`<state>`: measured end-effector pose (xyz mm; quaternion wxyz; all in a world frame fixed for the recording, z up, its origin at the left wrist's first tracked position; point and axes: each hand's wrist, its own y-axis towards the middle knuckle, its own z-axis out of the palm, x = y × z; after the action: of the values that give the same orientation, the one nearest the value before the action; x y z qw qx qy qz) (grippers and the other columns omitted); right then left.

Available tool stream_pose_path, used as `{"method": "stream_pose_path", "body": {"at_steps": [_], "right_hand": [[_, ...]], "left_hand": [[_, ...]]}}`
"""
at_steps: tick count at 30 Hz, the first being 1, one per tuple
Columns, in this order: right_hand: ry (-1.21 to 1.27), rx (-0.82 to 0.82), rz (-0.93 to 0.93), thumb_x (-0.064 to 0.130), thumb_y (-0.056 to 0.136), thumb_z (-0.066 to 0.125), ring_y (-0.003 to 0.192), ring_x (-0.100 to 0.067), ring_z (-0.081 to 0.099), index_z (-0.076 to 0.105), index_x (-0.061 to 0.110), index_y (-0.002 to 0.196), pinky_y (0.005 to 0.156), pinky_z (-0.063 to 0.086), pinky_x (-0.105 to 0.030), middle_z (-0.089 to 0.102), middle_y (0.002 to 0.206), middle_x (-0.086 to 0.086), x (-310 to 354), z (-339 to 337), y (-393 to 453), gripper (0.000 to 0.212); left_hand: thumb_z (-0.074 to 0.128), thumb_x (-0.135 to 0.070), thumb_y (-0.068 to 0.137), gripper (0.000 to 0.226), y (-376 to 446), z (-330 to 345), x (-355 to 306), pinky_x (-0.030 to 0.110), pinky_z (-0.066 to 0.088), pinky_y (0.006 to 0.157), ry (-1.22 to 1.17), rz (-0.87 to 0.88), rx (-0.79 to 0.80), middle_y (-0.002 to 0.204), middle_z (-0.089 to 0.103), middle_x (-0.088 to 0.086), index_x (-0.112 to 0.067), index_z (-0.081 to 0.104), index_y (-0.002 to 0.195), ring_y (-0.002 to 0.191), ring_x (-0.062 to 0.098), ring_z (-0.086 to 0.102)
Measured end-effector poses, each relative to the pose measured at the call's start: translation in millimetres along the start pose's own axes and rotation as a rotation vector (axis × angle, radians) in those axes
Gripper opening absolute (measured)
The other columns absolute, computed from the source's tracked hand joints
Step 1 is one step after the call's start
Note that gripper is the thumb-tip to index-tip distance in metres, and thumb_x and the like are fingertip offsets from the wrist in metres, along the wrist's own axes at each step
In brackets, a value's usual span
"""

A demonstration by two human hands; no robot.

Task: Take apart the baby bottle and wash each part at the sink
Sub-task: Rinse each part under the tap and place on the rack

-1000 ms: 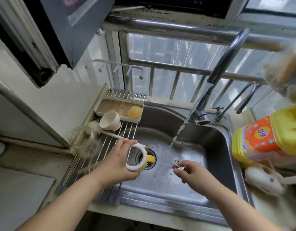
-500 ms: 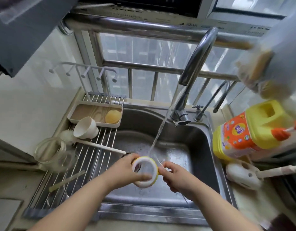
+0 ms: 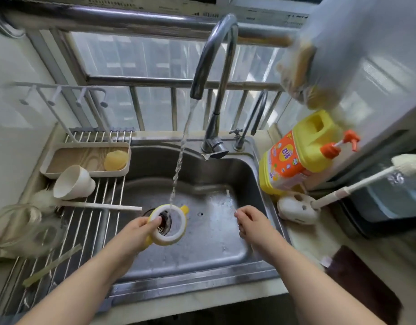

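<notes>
The glass jar (image 3: 22, 228) on the rack (image 3: 85, 231) at the left is smeared by blur and cut by the picture's edge, so what lies inside it cannot be told. The left hand (image 3: 134, 233) covers the near side of the bottle ring (image 3: 169, 225). The right hand (image 3: 251, 222) has its fingers curled under; whether they pinch anything cannot be told. The bag (image 3: 303, 73) hanging at the upper right is blurred, its contents unclear. The print on the detergent jug (image 3: 293, 158) is too small to read.
</notes>
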<state>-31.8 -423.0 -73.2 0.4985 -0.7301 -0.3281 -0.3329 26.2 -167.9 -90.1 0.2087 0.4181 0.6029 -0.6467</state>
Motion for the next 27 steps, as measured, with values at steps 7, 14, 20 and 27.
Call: {"method": "stream_pose_path", "body": {"at_steps": [7, 14, 20, 27], "right_hand": [[0.089, -0.173, -0.106, 0.012, 0.095, 0.053, 0.072, -0.007, 0.053, 0.064, 0.016, 0.091, 0.063, 0.043, -0.012, 0.061, 0.079, 0.003, -8, -16, -13, 0.013], [0.138, -0.459, -0.208, 0.006, 0.085, 0.067, 0.077, -0.008, 0.064, 0.068, 0.022, 0.078, 0.07, 0.048, -0.012, 0.069, 0.081, 0.004, -8, -69, -30, 0.018], [-0.074, -0.706, -0.311, 0.01, 0.082, 0.07, 0.08, -0.014, 0.065, 0.068, 0.023, 0.077, 0.077, 0.049, -0.025, 0.069, 0.079, 0.003, 2, -132, -39, 0.014], [-0.145, -0.787, -0.34, 0.012, 0.084, 0.068, 0.08, -0.012, 0.066, 0.068, 0.024, 0.081, 0.084, 0.053, -0.03, 0.069, 0.077, 0.009, 2, -152, -28, 0.012]], "left_hand": [[0.056, -0.02, 0.094, 0.014, -13, 39, 9, 0.022, 0.031, 0.054, 0.089, 0.089, 0.105, 0.069, 0.051, -0.001, -0.009, 0.06, 0.086, 0.059, 0.009, 0.04], [0.06, -0.022, 0.091, 0.013, -8, 103, -3, 0.019, 0.036, 0.059, 0.035, 0.074, 0.166, 0.074, 0.055, -0.002, -0.01, 0.06, 0.092, 0.064, 0.007, 0.047], [0.064, -0.027, 0.088, 0.02, 3, 143, -32, 0.025, 0.04, 0.068, 0.018, 0.097, 0.212, 0.093, 0.066, 0.004, -0.014, 0.063, 0.103, 0.086, 0.017, 0.057], [0.063, -0.025, 0.09, 0.02, 10, 169, -45, 0.024, 0.038, 0.063, 0.059, 0.101, 0.228, 0.086, 0.061, 0.006, -0.008, 0.062, 0.101, 0.074, 0.014, 0.052]]}}
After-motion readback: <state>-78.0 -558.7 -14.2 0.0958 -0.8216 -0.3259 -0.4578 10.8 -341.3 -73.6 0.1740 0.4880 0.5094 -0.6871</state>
